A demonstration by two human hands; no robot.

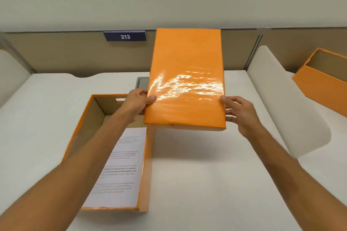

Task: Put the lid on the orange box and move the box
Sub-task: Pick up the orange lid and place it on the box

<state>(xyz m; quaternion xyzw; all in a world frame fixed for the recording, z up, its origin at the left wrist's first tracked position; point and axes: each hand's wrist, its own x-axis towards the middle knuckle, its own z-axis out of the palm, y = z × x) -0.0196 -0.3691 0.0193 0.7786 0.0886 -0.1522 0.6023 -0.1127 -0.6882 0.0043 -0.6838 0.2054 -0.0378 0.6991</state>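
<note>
A glossy orange lid (185, 80) hangs in the air above the white desk, tilted with its top face toward me. My left hand (137, 105) grips its left edge and my right hand (238, 112) grips its right edge near the lower corners. The open orange box (148, 174) sits on the desk below and to the left of the lid. A printed white sheet (122, 170) lies inside it. My left forearm crosses over the box's opening.
A second open orange box (319, 80) stands on the neighbouring desk at the far right, behind a curved white divider (281, 103). A beige partition with a "213" sign (124, 36) runs along the back. A grey cable hatch (141, 82) sits in the desk behind the lid.
</note>
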